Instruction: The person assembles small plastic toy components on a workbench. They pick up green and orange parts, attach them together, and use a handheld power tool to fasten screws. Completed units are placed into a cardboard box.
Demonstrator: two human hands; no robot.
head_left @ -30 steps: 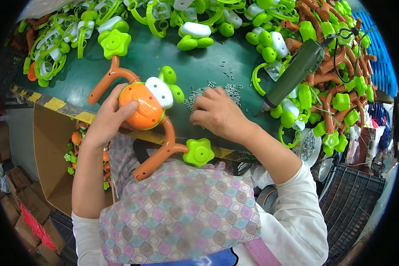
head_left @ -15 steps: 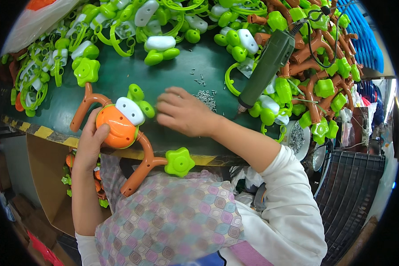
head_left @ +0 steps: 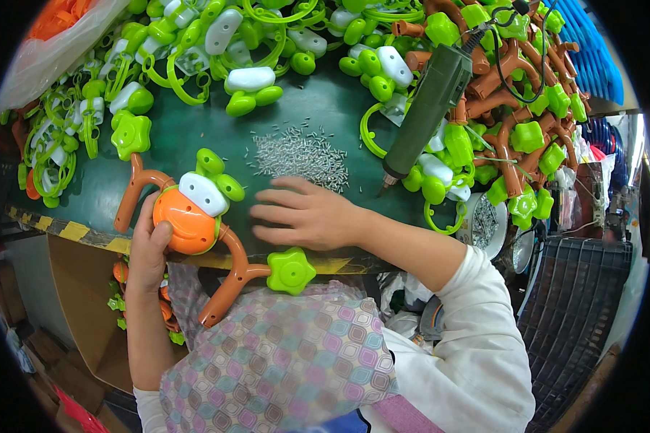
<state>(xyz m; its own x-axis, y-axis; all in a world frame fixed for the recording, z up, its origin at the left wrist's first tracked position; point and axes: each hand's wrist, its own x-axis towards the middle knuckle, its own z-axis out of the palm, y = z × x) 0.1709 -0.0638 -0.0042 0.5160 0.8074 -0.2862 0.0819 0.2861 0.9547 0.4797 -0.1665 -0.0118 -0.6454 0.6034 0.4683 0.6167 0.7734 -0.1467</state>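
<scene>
Gripping the orange body of the toy in the head view, my left hand wraps its left side, thumb lying on the orange front. The toy is at the near edge of the green table, left of centre. Its white piece and 2 green ovals point away from me; 2 brown forked branches stick out, each tipped with a green star. The lower branch reaches past the striped edge tape over my apron.

My right hand is released, fingers spread and slightly blurred, just on the near side of a loose heap of small screws. I cannot tell whether its fingertips touch the table. A dark green power screwdriver hangs tip down to its right, beside piled brown-and-green branches.
</scene>
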